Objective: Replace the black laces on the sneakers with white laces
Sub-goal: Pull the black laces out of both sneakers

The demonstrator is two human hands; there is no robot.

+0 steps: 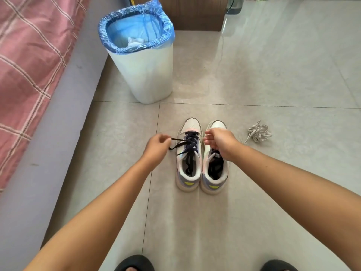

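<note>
Head view: left fingers [166,140] pinched on black lace [180,143], right fingers [208,136] loosely curled over sneakers [203,159].

One view only, worn on the head, and it looks forward and steeply down at the tiled floor [254,79]. The sneakers [202,155] sit near frame centre, fairly close, at the reach of both outstretched forearms. Beyond the sneakers stands the white bin [144,71]; left of them runs the bed [29,65] edge. Nearer than the sneakers, at the bottom edge, the wearer's own slippers [134,264] peek in. Wide-angle bending shows at the borders.
</note>
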